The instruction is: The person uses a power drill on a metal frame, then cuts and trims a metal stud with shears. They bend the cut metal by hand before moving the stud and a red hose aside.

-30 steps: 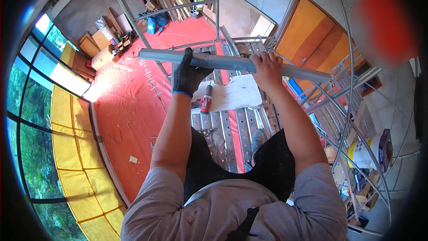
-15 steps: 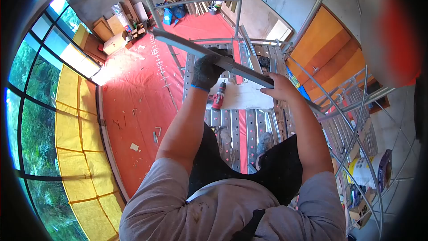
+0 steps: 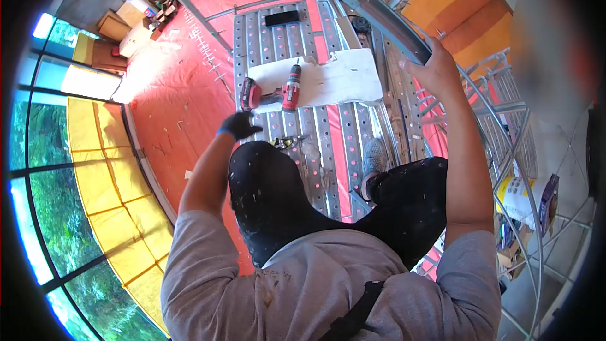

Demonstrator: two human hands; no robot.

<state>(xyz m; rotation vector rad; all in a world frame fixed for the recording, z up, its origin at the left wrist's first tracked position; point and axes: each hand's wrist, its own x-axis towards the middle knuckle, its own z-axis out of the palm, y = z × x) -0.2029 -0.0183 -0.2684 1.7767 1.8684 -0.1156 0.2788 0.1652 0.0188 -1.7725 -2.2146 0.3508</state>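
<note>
My right hand [image 3: 437, 71], bare, grips the lower end of a long grey metal channel [image 3: 372, 9]. The channel slants up and left, out of the top of the view. My left hand [image 3: 238, 126], in a dark glove, is off the channel, low over the platform's left edge and beside my knee; its fingers are apart and hold nothing. Just beyond it lies a red and black cordless drill [image 3: 291, 90] on a white board [image 3: 344, 79]. A yellow-handled hand tool [image 3: 287, 142] rests on the planks near the same hand.
I am on a perforated metal scaffold platform [image 3: 325, 151], with scaffold tubes [image 3: 499, 151] at the right. A flat black object [image 3: 282, 17] lies towards the far end. Red sheeting [image 3: 170, 113] covers the floor below, left of which are windows with yellow covering [image 3: 104, 177].
My left hand has let go of the metal channel and dropped down and left, near the drill. My right hand has moved up and right with the channel, and the view has tilted down.
</note>
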